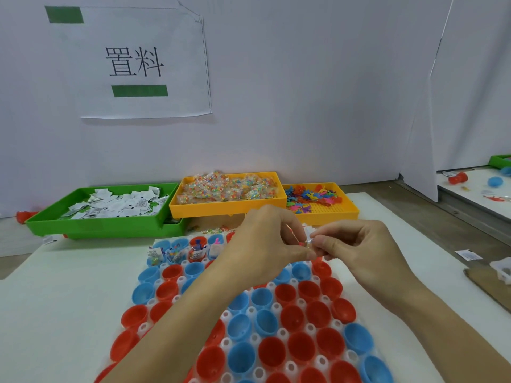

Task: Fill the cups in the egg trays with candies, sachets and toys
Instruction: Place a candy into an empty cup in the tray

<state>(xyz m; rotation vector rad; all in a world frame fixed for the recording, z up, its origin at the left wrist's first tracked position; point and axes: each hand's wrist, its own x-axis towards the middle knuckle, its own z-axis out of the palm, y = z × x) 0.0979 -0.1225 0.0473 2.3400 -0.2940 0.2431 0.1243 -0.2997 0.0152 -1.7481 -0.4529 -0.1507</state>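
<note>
A small clear-wrapped packet (309, 240) sits pinched between both hands above the far part of the egg tray (250, 313); what is inside it is too small to tell. The left hand (265, 241) curls its fingers and thumb onto the packet's left side, and the right hand (356, 246) grasps the right side with its fingertips, the two hands almost touching.

Directly beneath the hands and forearms the tray holds rows of red and blue cups (276, 352). Those near the wrists and elbows look bare inside, while a few filled cups (182, 251) just left of the left hand, in the farthest row, hold sachets, candy and small toys.

Beyond the hands stand three bins. The yellow bin of wrapped candies (226, 190) lies straight ahead of the left hand, the yellow bin of coloured toys (318, 200) is beyond the right hand, and the green bin of white sachets (110, 208) is far-left of the left hand. A paper sign (132, 62) hangs on the wall above the bins.
</note>
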